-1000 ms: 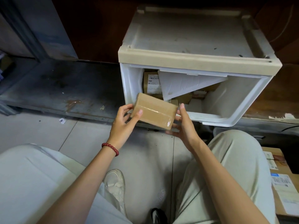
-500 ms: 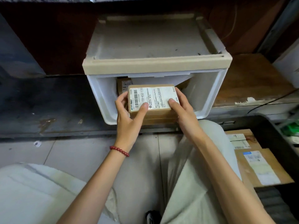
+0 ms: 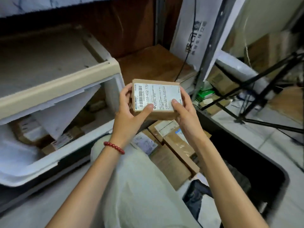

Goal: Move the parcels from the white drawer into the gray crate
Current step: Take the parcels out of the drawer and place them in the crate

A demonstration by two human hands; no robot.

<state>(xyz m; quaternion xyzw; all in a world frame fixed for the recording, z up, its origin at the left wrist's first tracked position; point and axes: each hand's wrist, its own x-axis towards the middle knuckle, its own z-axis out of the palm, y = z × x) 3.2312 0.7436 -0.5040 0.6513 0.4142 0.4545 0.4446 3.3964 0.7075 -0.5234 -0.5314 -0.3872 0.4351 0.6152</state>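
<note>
Two hands clamp one parcel at its ends: left hand, right hand, thumbs on label, probably to keep it level. Parcel in air, clear of white drawer, above boxes in gray crate. More parcels in drawer.

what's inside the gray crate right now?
Inside the gray crate: several brown labelled parcels packed at its left side, with dark bottom showing to their right. The held parcel, right forearm and knee cover part of the stack, so no full count.
</note>
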